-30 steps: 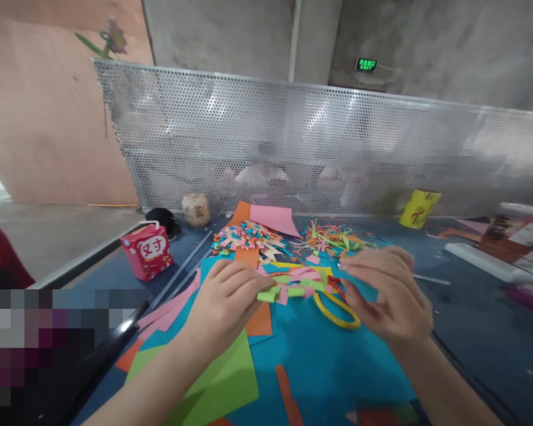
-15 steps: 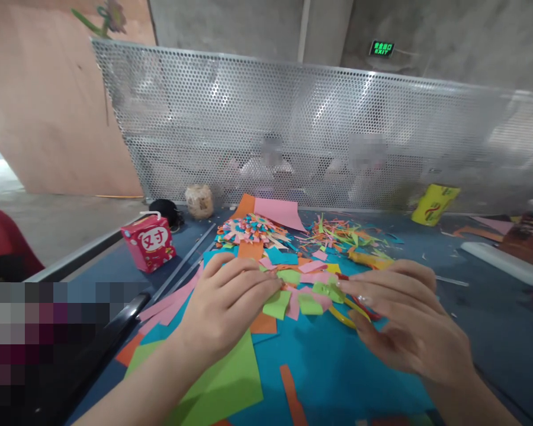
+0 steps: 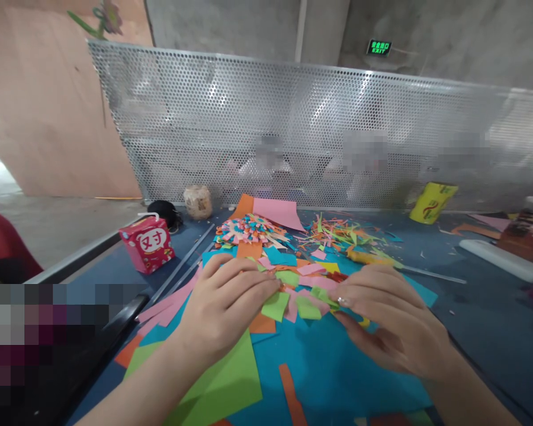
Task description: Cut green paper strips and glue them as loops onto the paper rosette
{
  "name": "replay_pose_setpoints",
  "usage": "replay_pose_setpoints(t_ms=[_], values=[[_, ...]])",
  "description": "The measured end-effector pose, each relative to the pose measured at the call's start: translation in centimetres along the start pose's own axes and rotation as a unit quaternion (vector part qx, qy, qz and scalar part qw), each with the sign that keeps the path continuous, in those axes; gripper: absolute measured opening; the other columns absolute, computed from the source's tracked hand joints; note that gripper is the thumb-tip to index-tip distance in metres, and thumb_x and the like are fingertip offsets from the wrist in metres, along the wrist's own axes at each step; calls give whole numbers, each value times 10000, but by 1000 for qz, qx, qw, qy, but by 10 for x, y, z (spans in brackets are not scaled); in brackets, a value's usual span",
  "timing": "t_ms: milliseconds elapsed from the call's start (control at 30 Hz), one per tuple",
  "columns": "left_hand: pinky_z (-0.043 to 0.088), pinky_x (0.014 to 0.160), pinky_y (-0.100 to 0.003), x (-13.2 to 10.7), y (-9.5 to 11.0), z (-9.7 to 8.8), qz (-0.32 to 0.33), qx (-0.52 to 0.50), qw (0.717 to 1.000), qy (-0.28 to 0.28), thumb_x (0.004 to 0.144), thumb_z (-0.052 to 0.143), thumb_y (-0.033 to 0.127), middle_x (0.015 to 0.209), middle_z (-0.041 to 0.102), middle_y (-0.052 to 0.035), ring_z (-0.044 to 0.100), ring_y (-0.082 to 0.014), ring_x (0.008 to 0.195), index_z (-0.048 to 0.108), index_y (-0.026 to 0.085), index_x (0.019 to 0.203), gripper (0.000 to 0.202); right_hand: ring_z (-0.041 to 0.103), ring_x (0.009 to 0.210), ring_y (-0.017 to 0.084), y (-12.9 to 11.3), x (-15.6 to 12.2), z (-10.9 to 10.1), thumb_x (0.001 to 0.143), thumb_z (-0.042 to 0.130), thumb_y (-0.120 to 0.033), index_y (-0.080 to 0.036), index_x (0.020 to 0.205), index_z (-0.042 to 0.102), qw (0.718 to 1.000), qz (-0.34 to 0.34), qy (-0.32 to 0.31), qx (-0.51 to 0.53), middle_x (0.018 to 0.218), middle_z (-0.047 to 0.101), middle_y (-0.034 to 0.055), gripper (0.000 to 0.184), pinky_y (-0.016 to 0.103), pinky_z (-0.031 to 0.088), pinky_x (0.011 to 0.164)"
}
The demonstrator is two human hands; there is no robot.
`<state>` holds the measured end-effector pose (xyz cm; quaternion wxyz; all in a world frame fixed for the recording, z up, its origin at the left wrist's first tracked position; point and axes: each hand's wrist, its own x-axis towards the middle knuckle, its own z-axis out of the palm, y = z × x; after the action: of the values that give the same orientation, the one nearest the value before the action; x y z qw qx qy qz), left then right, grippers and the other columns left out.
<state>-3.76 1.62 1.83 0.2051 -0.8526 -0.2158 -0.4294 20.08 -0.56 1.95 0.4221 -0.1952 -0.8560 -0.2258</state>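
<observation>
Currently, the pink-and-green paper piece (image 3: 308,307) is held over the blue sheet (image 3: 328,367), apparently pinched by the left hand (image 3: 222,307) and the right hand (image 3: 388,319) at opposite edges; judged light, floppy, easily creased, best gripped there.

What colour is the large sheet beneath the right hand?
Blue: the large sheet beneath the right hand, best seen in the head view.

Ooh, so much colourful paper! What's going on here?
A person is handling a cluster of pink and green paper strips over a blue sheet. Their left hand is at its left side, and their right hand touches it on the right. Just beyond lie a fringed, multicoloured paper bundle and a heap of thin paper scraps.
</observation>
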Motion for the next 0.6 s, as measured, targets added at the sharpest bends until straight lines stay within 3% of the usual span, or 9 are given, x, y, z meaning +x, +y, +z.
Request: replay_pose_setpoints(t_ms=[333,600], values=[[398,722,-342,-2,1,2,6,7,1000,3,845,416,136,842,689,-49,588,-180,808,597,169,903,193,603,785,184,-1,2,-1,714,574,-95,-217,956,505,1000,0,-9,-15,848,662,12,280,359,504,711],[390,721,-337,-2,1,2,15,8,1000,-2,846,422,138,834,690,-44,584,-180,814,607,166,896,194,585,792,150,-1,5,2,725,545,-62,-153,916,516,1000,-17,-9,6,827,661,33,213,331,494,733]])
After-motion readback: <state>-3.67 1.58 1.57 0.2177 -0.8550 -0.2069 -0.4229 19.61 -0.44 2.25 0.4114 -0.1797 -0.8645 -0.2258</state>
